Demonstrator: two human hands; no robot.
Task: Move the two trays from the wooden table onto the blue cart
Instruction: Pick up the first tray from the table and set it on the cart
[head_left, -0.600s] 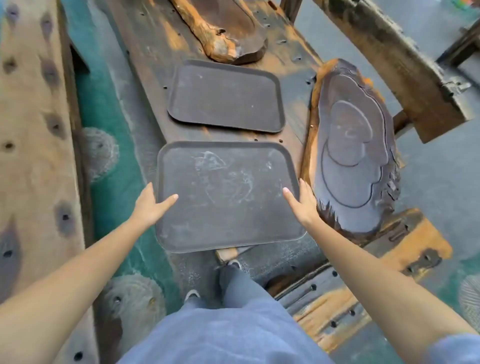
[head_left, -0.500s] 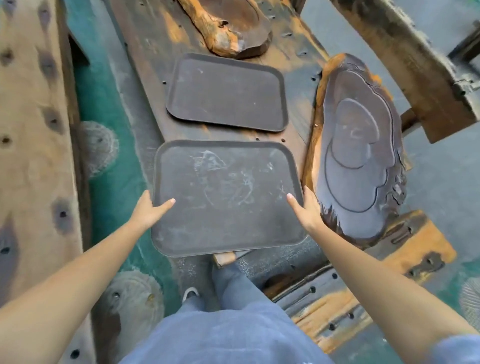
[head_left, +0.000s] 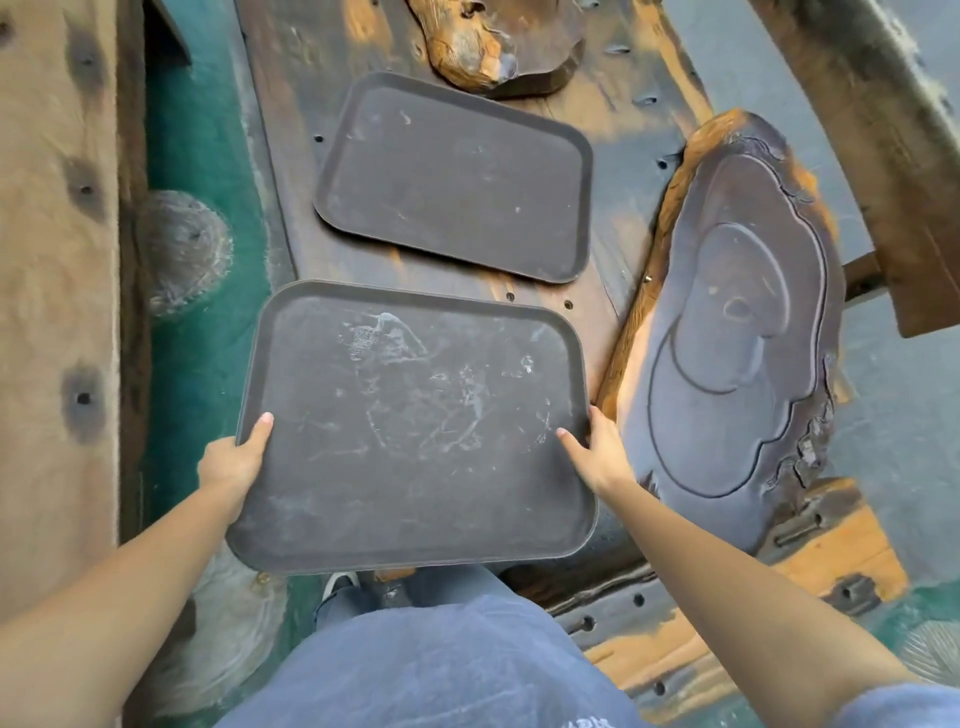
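Observation:
Two dark brown rectangular trays lie along the dark wooden table (head_left: 280, 156). The near tray (head_left: 415, 431), scuffed with pale marks, hangs over the table's front edge above my legs. My left hand (head_left: 234, 462) grips its left rim, thumb on top. My right hand (head_left: 597, 452) grips its right rim, thumb resting on the tray's surface. The far tray (head_left: 457, 176) lies flat on the table beyond it, untouched. No blue cart is in view.
A carved dark wooden slab (head_left: 737, 353) lies on the table right of the near tray, touching my right hand's side. Another wooden slab (head_left: 498, 47) sits past the far tray. A pale wooden plank (head_left: 52, 260) runs along the left; green floor (head_left: 208, 338) lies between.
Both hands have closed on the near tray's side rims, and the tray has come toward me, now overhanging the table's front edge more.

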